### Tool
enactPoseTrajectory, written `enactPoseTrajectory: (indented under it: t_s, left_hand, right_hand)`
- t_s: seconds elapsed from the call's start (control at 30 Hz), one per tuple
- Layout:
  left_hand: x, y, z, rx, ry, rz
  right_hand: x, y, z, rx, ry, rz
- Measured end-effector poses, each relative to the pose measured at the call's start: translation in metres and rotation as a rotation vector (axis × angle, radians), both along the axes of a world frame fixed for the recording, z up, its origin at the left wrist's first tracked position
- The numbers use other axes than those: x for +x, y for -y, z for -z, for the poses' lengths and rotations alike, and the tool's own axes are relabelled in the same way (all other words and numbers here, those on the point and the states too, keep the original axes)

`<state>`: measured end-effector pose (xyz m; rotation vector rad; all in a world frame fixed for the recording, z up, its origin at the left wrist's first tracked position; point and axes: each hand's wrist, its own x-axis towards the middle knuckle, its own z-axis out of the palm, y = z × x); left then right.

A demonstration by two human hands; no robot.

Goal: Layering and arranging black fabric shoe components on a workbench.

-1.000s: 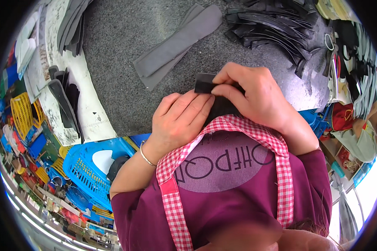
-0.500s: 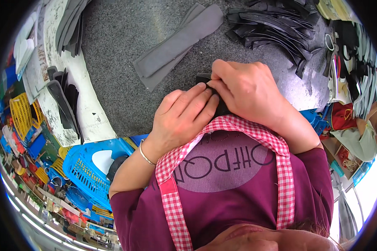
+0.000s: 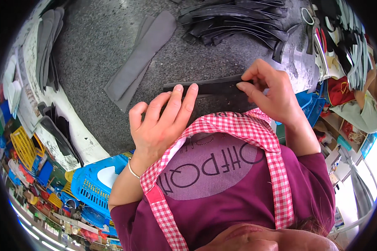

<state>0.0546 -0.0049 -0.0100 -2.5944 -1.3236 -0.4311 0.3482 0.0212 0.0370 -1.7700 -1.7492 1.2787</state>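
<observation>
A long black strip (image 3: 218,88) of leather-like material lies crosswise at the near edge of the dark tabletop, its far edge looking folded or raised. My right hand (image 3: 273,93) pinches its right end between thumb and forefinger. Toward its left end rest the fingertips of my left hand (image 3: 161,121), pressing down on it with the fingers stretched and apart. Beyond my left hand lie flat grey strips (image 3: 143,58) with rounded ends, stacked crookedly on one another. A heap of curved black strips (image 3: 238,21) lies at the far side of the table.
More grey strips (image 3: 48,46) and dark pieces (image 3: 59,129) lie along the white left border of the table (image 3: 86,144). Below that edge is a blue plastic basket (image 3: 90,188). At the right are scissors (image 3: 307,19), hanging pale strips (image 3: 358,62) and a red bag (image 3: 338,93).
My hands were close together over the strip; now they are apart, the right one further right. The black strip shows stretched out lengthwise between them. The whole view has shifted somewhat.
</observation>
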Motion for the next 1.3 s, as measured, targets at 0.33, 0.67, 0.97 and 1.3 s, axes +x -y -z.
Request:
enactPoseTrajectory:
  t_s: [0.33, 0.67, 0.97, 1.3]
  left_hand:
    - [-0.009, -0.012, -0.008, -0.155, 0.036, 0.180]
    - [-0.061, -0.072, -0.030, -0.337, 0.501, -0.169]
    - [-0.079, -0.091, -0.026, -0.413, 0.492, -0.098]
    - [-0.122, -0.101, -0.070, 0.144, 1.251, -0.405]
  right_hand:
    - [0.001, -0.023, 0.001, 0.092, 0.289, -0.255]
    - [-0.057, -0.031, -0.005, 0.332, -0.028, -0.429]
    - [-0.121, -0.072, 0.023, 0.942, -0.014, -0.598]
    - [-0.131, -0.063, 0.043, 0.889, 0.098, -0.577]
